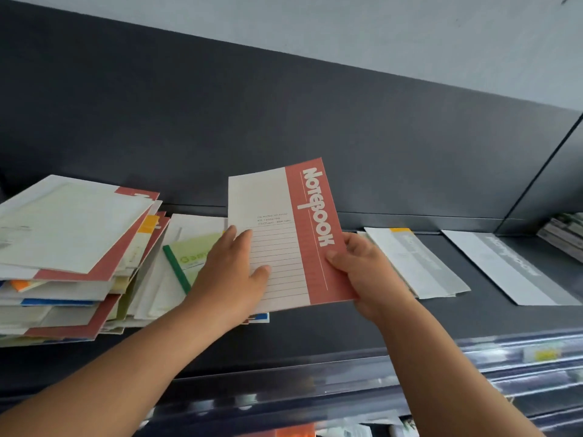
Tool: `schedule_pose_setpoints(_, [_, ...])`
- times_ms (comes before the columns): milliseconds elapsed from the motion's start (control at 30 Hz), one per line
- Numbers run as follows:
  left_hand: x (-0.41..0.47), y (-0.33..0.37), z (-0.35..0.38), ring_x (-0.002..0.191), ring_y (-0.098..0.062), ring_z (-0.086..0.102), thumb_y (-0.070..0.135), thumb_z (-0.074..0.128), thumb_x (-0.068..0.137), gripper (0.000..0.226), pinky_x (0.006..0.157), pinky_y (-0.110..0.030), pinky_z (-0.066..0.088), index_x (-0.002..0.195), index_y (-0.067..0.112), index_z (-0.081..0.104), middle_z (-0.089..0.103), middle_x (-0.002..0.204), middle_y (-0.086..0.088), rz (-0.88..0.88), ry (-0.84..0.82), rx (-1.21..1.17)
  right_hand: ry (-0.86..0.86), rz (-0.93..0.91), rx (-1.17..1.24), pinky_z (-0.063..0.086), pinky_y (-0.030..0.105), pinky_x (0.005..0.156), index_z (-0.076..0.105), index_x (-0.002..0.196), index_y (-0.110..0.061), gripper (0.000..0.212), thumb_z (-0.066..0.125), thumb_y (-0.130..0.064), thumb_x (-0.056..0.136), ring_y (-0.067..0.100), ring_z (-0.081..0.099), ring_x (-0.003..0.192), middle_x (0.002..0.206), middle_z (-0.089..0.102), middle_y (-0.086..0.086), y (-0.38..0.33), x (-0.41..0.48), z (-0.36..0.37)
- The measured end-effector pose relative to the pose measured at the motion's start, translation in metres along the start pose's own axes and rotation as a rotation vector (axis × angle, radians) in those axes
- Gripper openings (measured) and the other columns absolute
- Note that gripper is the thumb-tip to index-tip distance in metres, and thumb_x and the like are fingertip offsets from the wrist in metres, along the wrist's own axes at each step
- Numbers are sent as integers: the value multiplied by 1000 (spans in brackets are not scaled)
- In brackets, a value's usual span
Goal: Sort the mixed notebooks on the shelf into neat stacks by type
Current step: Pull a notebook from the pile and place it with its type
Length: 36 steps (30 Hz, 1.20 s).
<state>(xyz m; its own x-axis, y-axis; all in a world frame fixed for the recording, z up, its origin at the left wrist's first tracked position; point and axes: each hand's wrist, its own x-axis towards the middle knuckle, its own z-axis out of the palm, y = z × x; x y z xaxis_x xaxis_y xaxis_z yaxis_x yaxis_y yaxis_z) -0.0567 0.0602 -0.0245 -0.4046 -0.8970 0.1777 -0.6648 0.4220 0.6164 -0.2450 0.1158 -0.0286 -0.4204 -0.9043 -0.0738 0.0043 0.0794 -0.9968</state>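
She has a red notebook (284, 234) up off the shelf (347, 329), tilted with its cover facing her, held in the air between the mixed pile (69, 247) on the left and the sorted ones on the right. Her right hand (362, 269) pinches the notebook's red edge, thumb on the front and the other fingers curled behind. Her left hand (230, 275) lies flat against the lined part of the cover, its fingers (234, 235) fairly straight and gripping nothing, just steadying it.

To the right, a grey stack (416, 263) with a yellow tab lies just behind her right wrist, and a single grey notebook (511, 269) lies further along, apart from it. I see no red stack begun on that side. More red covers show in the mixed pile, and a green-edged notebook (186, 263) lies loose beside it.

To my eye she is placing this one. It would go best on the bare strip of shelf in front of her. She should lay it flat, square to the shelf's front edge and clear of the grey stack, so the two types don't overlap. The right hand can lower it while the flat left hand slides off last. The mixed pile leans unevenly, so her left forearm should stay off it.
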Motion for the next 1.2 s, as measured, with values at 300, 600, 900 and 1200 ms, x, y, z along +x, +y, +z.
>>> schedule_pose_setpoints(300, [22, 113, 104, 141, -8, 18, 30, 53, 96, 63, 113, -27, 20, 149, 22, 22, 19, 154, 11, 210, -83, -73, 163, -31, -176, 59, 44, 79, 61, 110, -30, 28, 54, -8, 95, 22, 74, 84, 99, 76, 0, 3, 6, -158])
schedule_pose_setpoints(600, [61, 238, 226, 143, -15, 14, 35, 49, 96, 58, 113, -29, 16, 148, 18, 27, 17, 157, 1, 414, -122, 135, 285, 9, -75, 58, 40, 61, 62, 116, -20, 27, 55, -3, 95, 28, 72, 78, 99, 75, 11, 3, 19, -378])
schedule_pose_setpoints(900, [95, 267, 288, 148, -25, 1, 44, 40, 98, 64, 117, -36, 8, 152, 19, 17, 5, 161, -9, 423, -146, 457, 388, 204, -398, 55, 36, 74, 58, 126, -13, 35, 55, -1, 94, 25, 71, 81, 100, 73, 7, 23, 61, -510])
schedule_pose_setpoints(1200, [109, 270, 288, 144, -31, 18, 39, 52, 94, 59, 113, -42, 18, 145, 13, 36, 26, 155, -11, 380, -112, 475, 406, 358, -1161, 48, 32, 68, 58, 97, -12, 15, 59, -24, 88, 23, 56, 78, 94, 64, 4, 44, 84, -512])
